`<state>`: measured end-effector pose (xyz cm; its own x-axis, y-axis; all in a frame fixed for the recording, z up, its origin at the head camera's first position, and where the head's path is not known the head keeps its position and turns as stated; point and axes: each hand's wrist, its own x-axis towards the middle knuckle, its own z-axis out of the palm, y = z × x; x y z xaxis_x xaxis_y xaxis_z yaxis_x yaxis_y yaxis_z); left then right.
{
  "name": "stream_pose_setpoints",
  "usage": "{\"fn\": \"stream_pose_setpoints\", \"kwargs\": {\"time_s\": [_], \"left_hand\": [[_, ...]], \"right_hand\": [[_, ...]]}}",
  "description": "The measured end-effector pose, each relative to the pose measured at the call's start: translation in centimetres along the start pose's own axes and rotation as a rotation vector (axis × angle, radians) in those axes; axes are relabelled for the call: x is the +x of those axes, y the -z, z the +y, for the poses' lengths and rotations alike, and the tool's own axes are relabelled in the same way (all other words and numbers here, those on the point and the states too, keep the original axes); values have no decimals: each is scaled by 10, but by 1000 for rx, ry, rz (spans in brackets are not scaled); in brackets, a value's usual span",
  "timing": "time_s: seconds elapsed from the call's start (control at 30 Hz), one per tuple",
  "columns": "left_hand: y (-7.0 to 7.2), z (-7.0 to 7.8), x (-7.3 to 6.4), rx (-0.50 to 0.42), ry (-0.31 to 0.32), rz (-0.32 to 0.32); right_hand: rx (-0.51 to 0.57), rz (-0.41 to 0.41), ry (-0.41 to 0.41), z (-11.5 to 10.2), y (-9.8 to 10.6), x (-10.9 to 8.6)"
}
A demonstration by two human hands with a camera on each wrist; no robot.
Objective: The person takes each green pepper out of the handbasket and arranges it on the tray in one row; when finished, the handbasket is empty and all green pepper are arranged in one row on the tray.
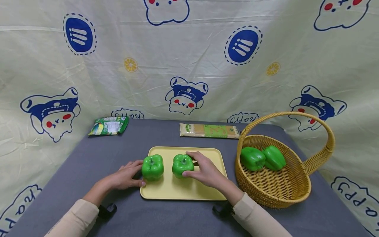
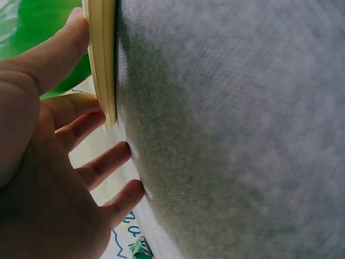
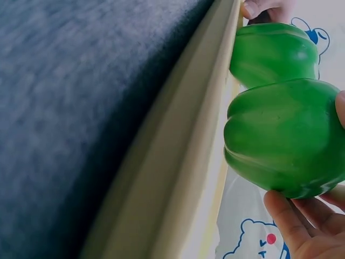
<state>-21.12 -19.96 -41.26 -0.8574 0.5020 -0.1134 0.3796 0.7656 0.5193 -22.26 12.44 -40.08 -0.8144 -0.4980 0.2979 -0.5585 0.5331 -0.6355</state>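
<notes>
Head view first: we see a patterned cloth backdrop across the upper frame, with the grey bench below it. The wicker basket, its handle arching up, stands at right. The cream tray lies at lower centre. A long packet lies behind the tray, and a shorter green bag at the bench's upper left.

Next, the hands. Our left hand lies at the tray's left edge, fingers spread, thumb and fingertips on the rim (the left wrist view shows this best), gripping no pepper. Our right hand is curled round the right pepper, thumb in front; whether it bears on the tray or is slightly raised, we cannot tell.

Smallest are the peppers: the left pepper sits upright on the tray, while a darker pepper and a neighbouring pepper lie tilted inside the basket.

We judge the step in hand to be grasping or placing the right pepper; the next move calls for steady fingers and space from its neighbour.
</notes>
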Motion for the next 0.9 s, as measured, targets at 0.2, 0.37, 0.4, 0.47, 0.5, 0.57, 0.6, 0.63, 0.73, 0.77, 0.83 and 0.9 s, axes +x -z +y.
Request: {"fn": "stream_pose_setpoints", "kwargs": {"time_s": [0.2,0.37,0.4,0.47,0.5,0.57,0.6,0.63,0.73,0.77,0.83,0.9], "left_hand": [[0,-1,0,-3,-3,1],[0,0,-1,-1,-3,3],[0,0,-1,-1,-3,4],[0,1,-1,-2,-3,5],[0,1,-1,-4,-3,7],[0,2,-2,-6,-5,10],[0,2,-2,-7,-6,11],[0,2,-2,-9,-6,11],[0,2,-2,-10,-7,12],[0,2,-2,-10,-7,12],[0,2,-2,-11,-8,11],[0,2,-2,-10,-12,12]], "right_hand": [[4,-13,-7,-2,-6,4],[7,-10,3,-4,-9,6],[6,-11,-2,-5,-10,6],[0,-17,-4,-5,-11,7],[-1,-20,-8,-4,-12,8],[-2,-26,-15,-4,-13,8],[-3,-28,-19,-4,-14,9],[-4,-30,-21,-4,-14,9],[2,-35,-22,-4,-16,11],[4,-37,-22,-4,-16,11],[5,-40,-19,-5,-17,12],[3,-43,-18,-6,-18,13]]}}
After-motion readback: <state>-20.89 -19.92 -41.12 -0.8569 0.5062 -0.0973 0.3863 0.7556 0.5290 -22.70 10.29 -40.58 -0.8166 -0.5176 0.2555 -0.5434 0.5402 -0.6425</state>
